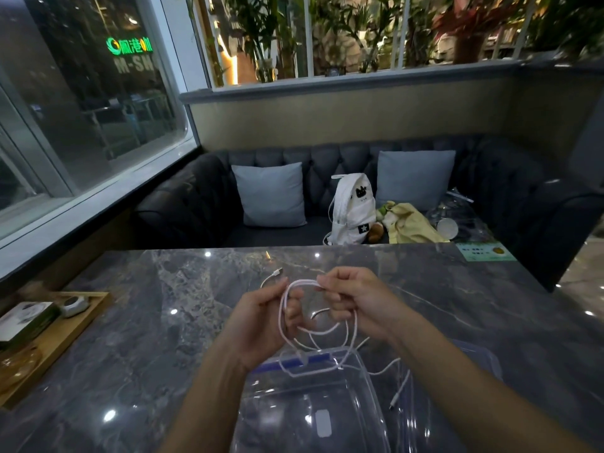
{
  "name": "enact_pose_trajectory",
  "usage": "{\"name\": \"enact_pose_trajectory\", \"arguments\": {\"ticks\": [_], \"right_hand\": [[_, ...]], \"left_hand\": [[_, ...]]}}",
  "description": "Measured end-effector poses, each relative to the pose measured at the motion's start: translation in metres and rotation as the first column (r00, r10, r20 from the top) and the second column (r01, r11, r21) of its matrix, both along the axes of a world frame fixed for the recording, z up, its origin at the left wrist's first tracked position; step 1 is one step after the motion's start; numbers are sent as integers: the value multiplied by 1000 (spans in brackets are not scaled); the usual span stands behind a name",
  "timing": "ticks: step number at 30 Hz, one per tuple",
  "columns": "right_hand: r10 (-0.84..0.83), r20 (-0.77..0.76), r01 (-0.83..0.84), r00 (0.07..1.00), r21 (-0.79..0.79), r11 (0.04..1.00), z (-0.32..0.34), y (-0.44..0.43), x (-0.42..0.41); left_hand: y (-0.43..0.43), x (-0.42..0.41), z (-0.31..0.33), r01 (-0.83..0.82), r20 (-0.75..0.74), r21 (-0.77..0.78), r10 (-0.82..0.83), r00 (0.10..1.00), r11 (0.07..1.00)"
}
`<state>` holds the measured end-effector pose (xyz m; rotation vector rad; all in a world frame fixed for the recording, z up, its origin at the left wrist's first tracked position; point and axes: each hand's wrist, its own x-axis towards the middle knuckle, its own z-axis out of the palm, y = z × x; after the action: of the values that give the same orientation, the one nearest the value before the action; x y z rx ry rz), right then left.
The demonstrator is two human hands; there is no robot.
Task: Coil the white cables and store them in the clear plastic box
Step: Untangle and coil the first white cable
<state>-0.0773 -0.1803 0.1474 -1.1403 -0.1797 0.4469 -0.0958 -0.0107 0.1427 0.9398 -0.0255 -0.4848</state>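
Note:
A white cable [327, 331] hangs in loose loops between my two hands above the dark marble table [163, 322]. My left hand [261, 318] grips the loops on their left side, and one plug end [277, 272] sticks out past it. My right hand [353, 302] pinches the top of the loops. Below my hands stands the clear plastic box [313, 410] with a blue clip at its far rim. A cable end with a plug [397, 393] trails over the box's right side.
A wooden tray [65, 331] with a small box and a round white item lies at the table's left edge. A green card [487, 251] lies at the far right corner. Behind the table is a dark sofa [196, 197] with cushions and a white backpack [353, 210].

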Motion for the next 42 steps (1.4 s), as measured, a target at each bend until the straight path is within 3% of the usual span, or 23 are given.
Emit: {"name": "enact_pose_trajectory", "arguments": {"ticks": [2,4,7,15,19,26,33,34,36,38,40,42], "right_hand": [[54,53,-45,997,-147,988,2,-3,2],[83,120,-50,989,-252,966,3,0,3],[24,184,32,983,-294,955,4,1,7],[43,70,-32,997,-146,989,3,-9,12],[-35,140,62,990,-195,979,3,-1,9],[-44,280,160,959,-407,899,-13,-6,11],[-115,332,215,936,-283,935,-27,-21,19],[-113,375,252,920,-345,904,-29,-23,18],[-32,580,404,814,-525,749,-33,-23,16],[243,724,533,645,-654,536,-37,-20,14],[520,673,631,526,-719,292,-34,-13,11],[674,548,667,495,-737,108,-25,-5,6]], "left_hand": [[4,5,3,113,-21,154,-111,994,982],[2,11,6,196,-42,212,-191,981,957],[-3,16,5,200,-110,99,-189,976,975],[-8,13,-7,140,-37,-128,-146,989,982],[-9,13,-1,149,-60,-80,-154,986,986],[1,5,-3,-88,-23,-113,86,996,990],[26,-1,12,-148,40,-306,168,985,941],[32,-1,16,-160,56,-337,189,980,928],[42,0,22,-170,90,-373,218,972,912],[46,0,23,-181,97,-378,233,968,908],[46,1,23,-210,96,-354,258,961,912],[46,2,22,-225,102,-328,271,957,917]]}}
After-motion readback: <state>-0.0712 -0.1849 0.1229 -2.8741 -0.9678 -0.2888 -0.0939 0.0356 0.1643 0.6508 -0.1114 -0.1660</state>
